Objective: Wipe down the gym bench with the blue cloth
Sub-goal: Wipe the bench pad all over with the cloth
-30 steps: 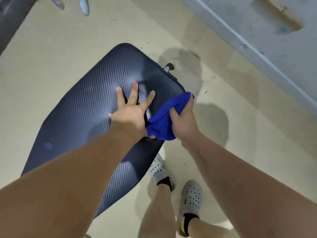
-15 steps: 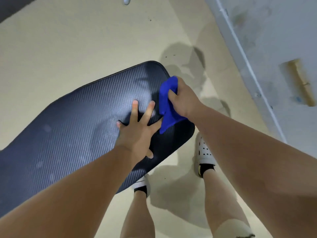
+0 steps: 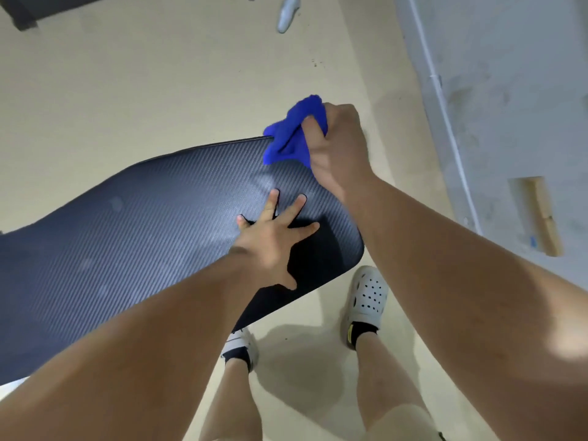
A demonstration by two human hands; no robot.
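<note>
Down at six o'clock, two white perforated clogs stand on the beige floor (image 3: 143, 74): the left clog (image 3: 243, 346) is half tucked under the bench, and the right clog (image 3: 369, 296) is clear of it, beside its rounded end. One dark, ribbed gym bench pad (image 3: 143, 233) runs from nine o'clock toward the centre. Of the two bare hands, the left hand (image 3: 270, 246) lies flat on the pad with its fingers spread wide. Beyond it at twelve o'clock, the right hand (image 3: 337, 148) grips the single blue cloth (image 3: 288, 138), which is bunched in its curled fingers. The cloth sits at ten o'clock from that hand, touching the pad's far corner edge. A grey wall (image 3: 509, 90) rises at two o'clock.
</note>
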